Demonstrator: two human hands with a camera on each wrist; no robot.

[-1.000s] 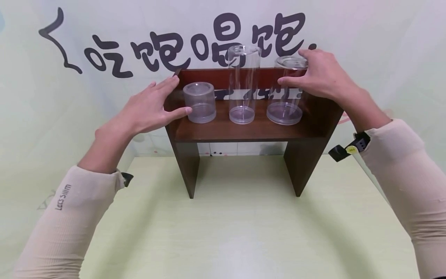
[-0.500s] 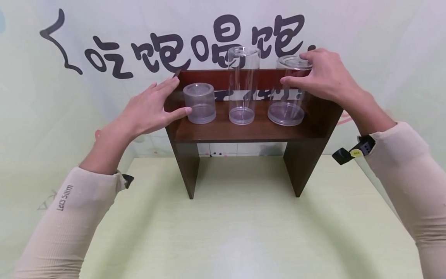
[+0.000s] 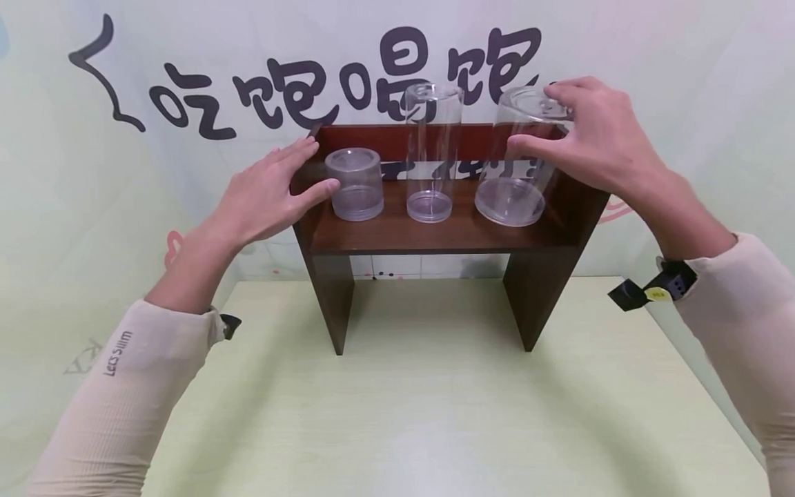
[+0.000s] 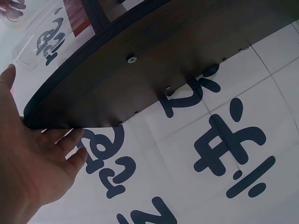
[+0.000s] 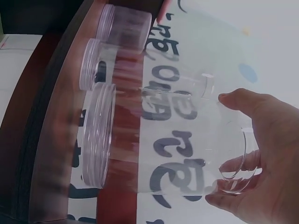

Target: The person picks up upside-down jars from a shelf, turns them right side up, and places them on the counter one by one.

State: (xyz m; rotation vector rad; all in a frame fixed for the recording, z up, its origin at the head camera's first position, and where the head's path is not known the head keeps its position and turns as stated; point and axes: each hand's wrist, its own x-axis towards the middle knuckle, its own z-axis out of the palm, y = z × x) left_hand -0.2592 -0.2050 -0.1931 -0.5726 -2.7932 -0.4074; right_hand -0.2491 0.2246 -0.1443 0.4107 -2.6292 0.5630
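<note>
- The right hand (image 3: 599,138) grips the wide jar (image 3: 509,201) near its upper end, thumb on one side and curled fingers on the other, as the right wrist view shows.
- The left hand (image 3: 263,190) is spread, thumb held away from the fingers; it straddles the front edge of the left side panel (image 4: 149,60), fingers along the outer face and thumb tip just beside the short jar (image 3: 355,188).
- The wide jar is at the right of the row on the wooden shelf (image 3: 447,238), its top leaning to the right in the head view; whether its whole foot meets the board is hard to tell.
- The tall jar (image 3: 431,159) stands upright in the middle, between the other two and apart from both.
- The short jar stands at the left; all three are clear, with a ribbed band at the foot.
- Screw heads (image 4: 132,59) dot the panel's outer face.
- The shelf's two legs rest on a pale table (image 3: 435,400).
- Beige sleeves (image 3: 733,345) cover both forearms, a black strap (image 3: 677,278) at the right cuff.
- Behind hangs a pale backdrop (image 3: 186,41) with large dark characters.
</note>
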